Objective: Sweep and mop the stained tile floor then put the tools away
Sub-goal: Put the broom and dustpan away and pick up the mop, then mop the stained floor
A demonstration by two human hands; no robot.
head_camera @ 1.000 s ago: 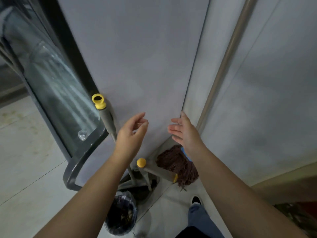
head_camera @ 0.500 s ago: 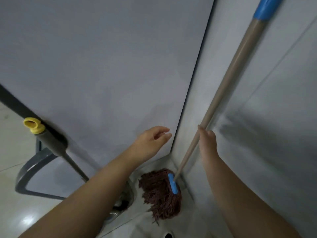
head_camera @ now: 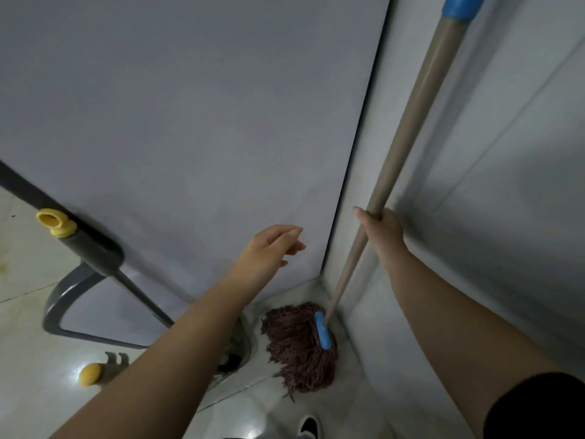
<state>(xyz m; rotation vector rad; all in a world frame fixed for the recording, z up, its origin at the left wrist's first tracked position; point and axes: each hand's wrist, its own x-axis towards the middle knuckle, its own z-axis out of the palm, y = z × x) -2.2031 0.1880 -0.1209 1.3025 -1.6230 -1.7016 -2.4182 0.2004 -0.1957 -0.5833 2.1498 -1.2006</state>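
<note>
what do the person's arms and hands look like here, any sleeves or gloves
Both hands are bare, with no gloves, rings or watch visible on the left hand or the right hand. Both forearms are bare too. The right arm shows the edge of a black sleeve at the upper arm, near the frame's lower right corner. No sleeve shows on the left arm within the frame.

walls (head_camera: pixel 190 122): grey panels, corner | floor (head_camera: pixel 25 312): pale glossy tile, stained left
</note>
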